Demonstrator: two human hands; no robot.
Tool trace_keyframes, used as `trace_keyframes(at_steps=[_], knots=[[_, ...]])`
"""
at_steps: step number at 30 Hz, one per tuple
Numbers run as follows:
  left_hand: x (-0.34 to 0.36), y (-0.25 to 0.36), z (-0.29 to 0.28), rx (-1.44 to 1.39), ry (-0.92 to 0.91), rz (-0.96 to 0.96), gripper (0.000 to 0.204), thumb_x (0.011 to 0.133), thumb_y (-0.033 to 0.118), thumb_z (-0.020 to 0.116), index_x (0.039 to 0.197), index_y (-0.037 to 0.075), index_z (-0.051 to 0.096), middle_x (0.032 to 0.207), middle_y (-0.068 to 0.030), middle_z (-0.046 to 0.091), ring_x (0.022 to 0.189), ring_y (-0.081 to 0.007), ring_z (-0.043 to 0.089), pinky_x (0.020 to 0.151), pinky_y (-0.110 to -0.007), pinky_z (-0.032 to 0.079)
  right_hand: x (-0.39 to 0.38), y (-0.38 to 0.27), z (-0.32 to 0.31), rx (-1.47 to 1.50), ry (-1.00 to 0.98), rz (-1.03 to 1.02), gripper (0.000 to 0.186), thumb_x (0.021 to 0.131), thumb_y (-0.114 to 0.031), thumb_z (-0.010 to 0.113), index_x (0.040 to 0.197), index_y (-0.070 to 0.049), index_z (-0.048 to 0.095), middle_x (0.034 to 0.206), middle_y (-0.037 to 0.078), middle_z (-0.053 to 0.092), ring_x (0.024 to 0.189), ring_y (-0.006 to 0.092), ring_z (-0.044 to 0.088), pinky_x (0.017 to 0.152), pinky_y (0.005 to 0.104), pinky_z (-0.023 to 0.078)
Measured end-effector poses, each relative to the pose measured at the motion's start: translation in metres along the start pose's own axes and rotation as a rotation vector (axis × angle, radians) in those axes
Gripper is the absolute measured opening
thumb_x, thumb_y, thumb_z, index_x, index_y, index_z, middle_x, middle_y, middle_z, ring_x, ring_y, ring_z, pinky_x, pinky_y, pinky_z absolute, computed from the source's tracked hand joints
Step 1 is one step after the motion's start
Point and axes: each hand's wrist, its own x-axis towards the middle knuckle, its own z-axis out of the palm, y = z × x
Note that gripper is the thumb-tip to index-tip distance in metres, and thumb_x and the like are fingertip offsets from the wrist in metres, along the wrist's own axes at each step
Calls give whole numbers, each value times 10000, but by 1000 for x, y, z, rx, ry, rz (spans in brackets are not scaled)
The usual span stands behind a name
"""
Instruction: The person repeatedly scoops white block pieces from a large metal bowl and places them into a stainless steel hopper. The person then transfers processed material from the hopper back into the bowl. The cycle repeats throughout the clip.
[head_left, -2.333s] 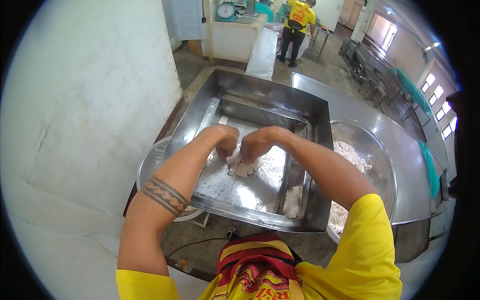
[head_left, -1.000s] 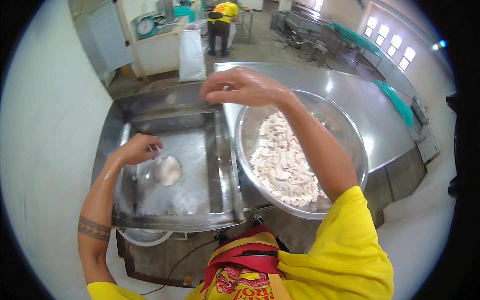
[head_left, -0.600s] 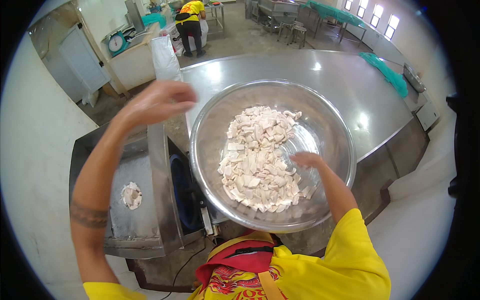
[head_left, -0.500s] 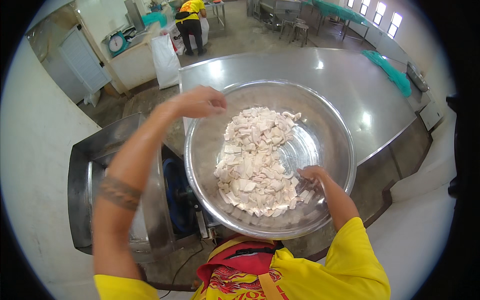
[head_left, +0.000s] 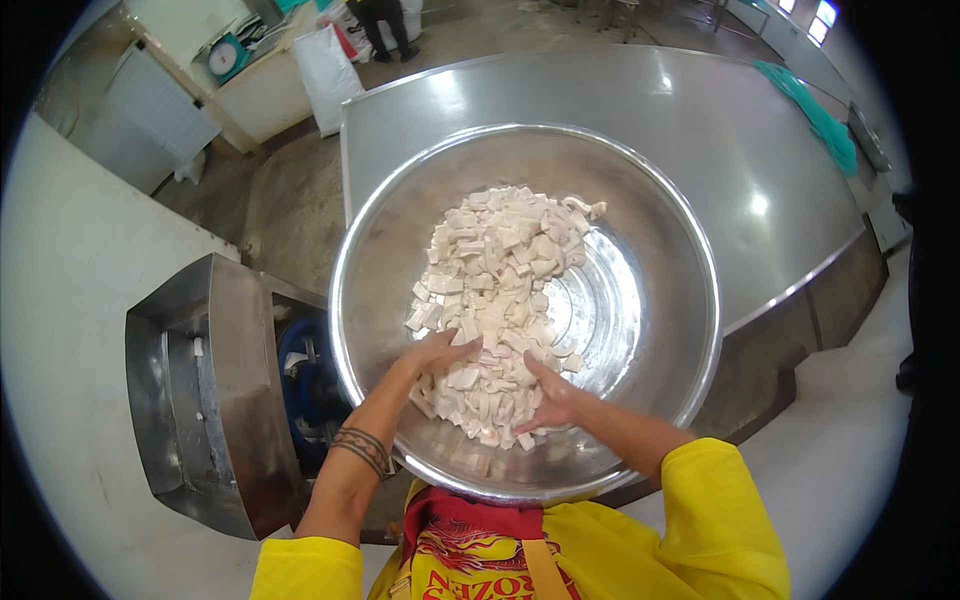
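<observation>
A large round steel bowl (head_left: 660, 210) holds a long heap of whitish, strip-like and blocky cut pieces (head_left: 505, 240). Both of my hands are down inside it at the near end of the heap. My left hand (head_left: 445, 352) presses into the pieces from the left side, its fingers stretched out and partly sunk among them. From the right, my right hand (head_left: 550, 395) cups the same near part with thumb and fingers apart. Pieces lie between the two palms, and neither hand is closed around them.
A steel table (head_left: 700, 130) extends beyond the bowl, with green netting or cloth (head_left: 810, 110) at its far right. To the left stands an angular steel hopper (head_left: 230, 390) beside a blue machine wheel (head_left: 305, 385). Farther back are a white sack (head_left: 328, 80), a dial scale (head_left: 227, 57) and a person (head_left: 385, 25).
My left hand has come down from above the bowl's left rim into the pieces. My right hand has moved left into the heap. The view has tilted lower.
</observation>
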Motion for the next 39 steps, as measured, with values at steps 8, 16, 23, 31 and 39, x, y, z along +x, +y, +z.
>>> trace_keyframes(at_steps=[8, 16, 23, 31, 39], knots=[[-29, -4, 20, -495, 24, -24, 1145, 726, 716, 720, 1461, -105, 410, 1415, -260, 533, 1249, -312, 564, 1038, -407, 454, 62, 15, 65, 349, -45, -155, 692, 999, -603, 409, 1422, -63, 510, 1399, 125, 587, 1259, 324, 580, 1097, 490, 446], [-16, 16, -1, -491, 241, 285, 753, 749, 508, 783, 1286, -3, 648, 1232, -182, 675, 1126, -244, 605, 958, -385, 481, 61, -23, 77, 356, -180, -389, 599, 1011, -523, 327, 1285, -73, 612, 1258, 139, 655, 1162, 332, 619, 1031, 495, 492], [-42, 99, -58, -551, 46, 407, 836, 807, 738, 660, 1231, 18, 698, 1217, -172, 680, 1110, -252, 623, 920, -365, 489, 4, -78, 99, 287, -179, -610, 568, 1022, -495, 326, 1343, -92, 564, 1271, 140, 635, 1153, 336, 631, 999, 516, 520], [-75, 151, -96, -138, 76, 554, 678, 785, 681, 687, 1057, 67, 778, 1078, -136, 702, 878, -212, 633, 716, -392, 487, -56, -92, 141, 340, -68, -786, 611, 1041, -520, 263, 1394, -92, 520, 1362, 168, 580, 1227, 377, 584, 1043, 556, 479], [-117, 184, -157, -364, -23, 766, 540, 837, 481, 733, 1190, 74, 695, 1156, -105, 702, 990, -217, 676, 838, -354, 566, -114, -100, 246, 116, -26, -1011, 620, 1021, -553, 277, 1367, -114, 543, 1349, 173, 587, 1224, 374, 586, 1034, 570, 473]])
